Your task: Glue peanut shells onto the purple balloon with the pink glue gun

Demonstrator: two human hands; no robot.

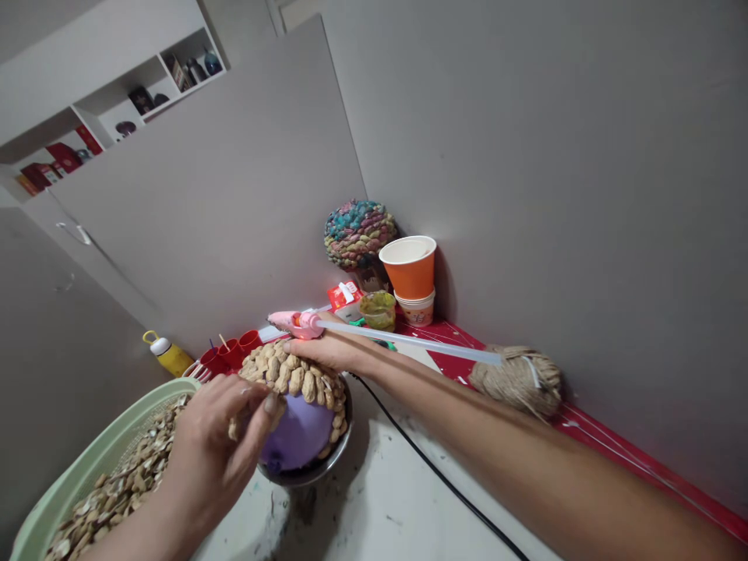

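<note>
A purple balloon (301,432), its upper part covered with peanut shells (292,374), sits in a metal bowl (320,472). My right hand (330,347) reaches over its far side, closed on a pink hot glue gun (301,324). A long translucent glue stick (409,340) sticks out of the gun's back, above my forearm. The fingers of this hand rest against the shells on top. To the left of the balloon, my left hand (213,432) is closed, thumb and forefinger together near the shell edge. A peanut shell (234,428) shows between its curled fingers.
A green basket (55,495) of shells stands left. Red cups (231,354) and a yellow bottle (172,357) are behind. Farther back are an orange cup (409,273) and a colourful braided ball (359,232). Right are twine (517,382) and a black cord (426,460).
</note>
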